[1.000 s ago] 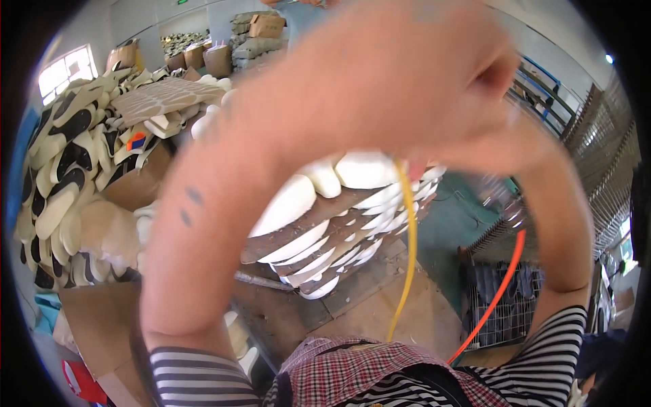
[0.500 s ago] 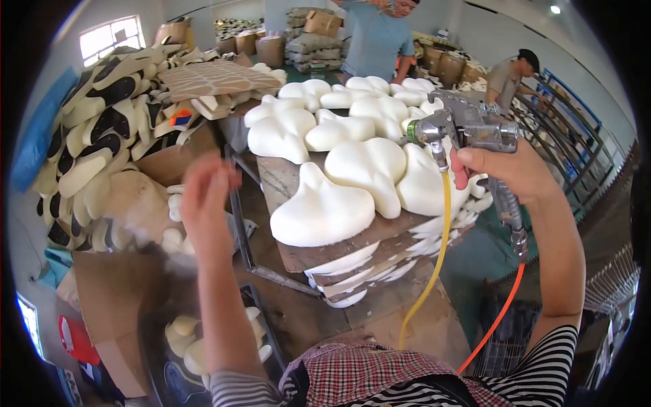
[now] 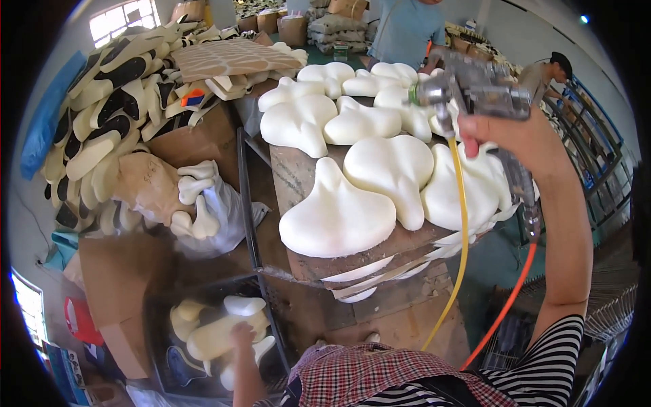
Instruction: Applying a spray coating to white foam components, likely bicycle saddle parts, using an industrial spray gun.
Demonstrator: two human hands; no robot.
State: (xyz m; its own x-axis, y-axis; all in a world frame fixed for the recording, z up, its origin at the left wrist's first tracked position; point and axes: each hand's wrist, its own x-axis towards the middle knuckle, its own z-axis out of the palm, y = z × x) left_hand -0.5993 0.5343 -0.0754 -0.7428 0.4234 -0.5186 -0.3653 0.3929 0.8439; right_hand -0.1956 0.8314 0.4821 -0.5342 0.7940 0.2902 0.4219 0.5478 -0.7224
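Your right hand [image 3: 519, 136] is up high and wrapped tight around the handle of a metal spray gun [image 3: 468, 88]. The gun's nose points left, over the white foam shapes [image 3: 386, 169] that lie side by side on a wooden board [image 3: 298, 173]. A yellow hose [image 3: 461, 230] hangs down from the gun, and an orange hose [image 3: 505, 305] drops from the bottom of its handle. Both run down past your checked apron [image 3: 380, 373].

Your left hand [image 3: 241, 336] is down low in a dark bin [image 3: 163, 353] by your side. Its fingers are closed over a cream foam piece [image 3: 217, 336] that lies there with a few more like it.

More white foam sheets stick out from under the board's front edge. To your left, a clear bag [image 3: 217, 210] holds small foam bits, and behind it is a big heap of black and cream foam cut-outs [image 3: 102, 115]. A brown cardboard box [image 3: 196, 139] sits between the heap and the board.

Far across the board stands a person in a blue shirt [image 3: 407, 27], and another person in a dark cap [image 3: 553, 71] is off to the right.
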